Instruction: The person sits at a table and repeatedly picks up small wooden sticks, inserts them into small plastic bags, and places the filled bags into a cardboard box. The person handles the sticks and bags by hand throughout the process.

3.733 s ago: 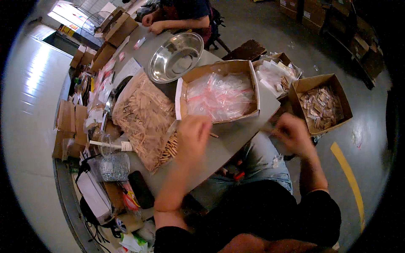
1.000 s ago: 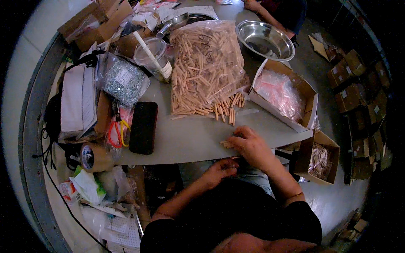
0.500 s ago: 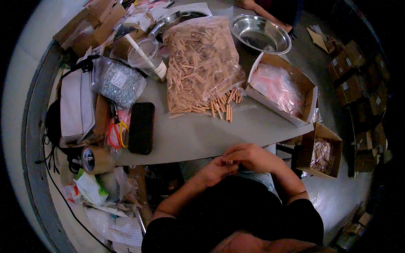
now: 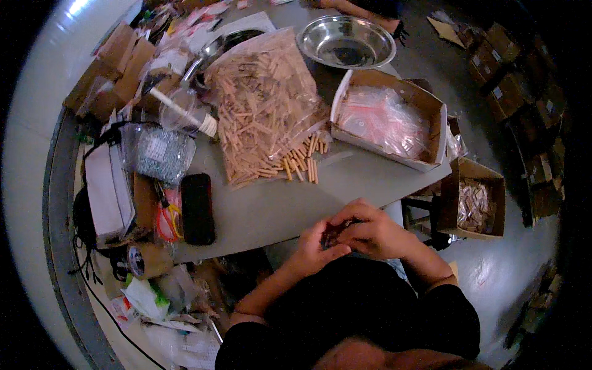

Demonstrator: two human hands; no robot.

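My left hand (image 4: 313, 250) and my right hand (image 4: 374, 233) meet in front of my body at the table's near edge. Both have curled fingers, and the fingertips come together around a dark gap. Whatever lies in that gap, if anything, is too dark to make out. Beyond them on the table rests a large clear bag of wooden dowels (image 4: 262, 105), with loose dowels (image 4: 302, 165) spilling from its near right corner. To the right of it, an open white carton (image 4: 385, 154) holds clear plastic bags (image 4: 385, 120) with red strips.
A steel basin (image 4: 346, 42) stands at the back. On the left are a black phone (image 4: 197, 209), a red-and-yellow-handled tool (image 4: 168, 221), a bag of small metal parts (image 4: 161, 154) and a tape roll (image 4: 145, 259). Right of the table, a cardboard box (image 4: 493, 209) holds small packets. Another person's arm (image 4: 361, 11) shows behind.
My hands have parted slightly from their clasp, opening a dark gap between the curled fingers. The whole view has turned a little, shifting the table's things leftward.
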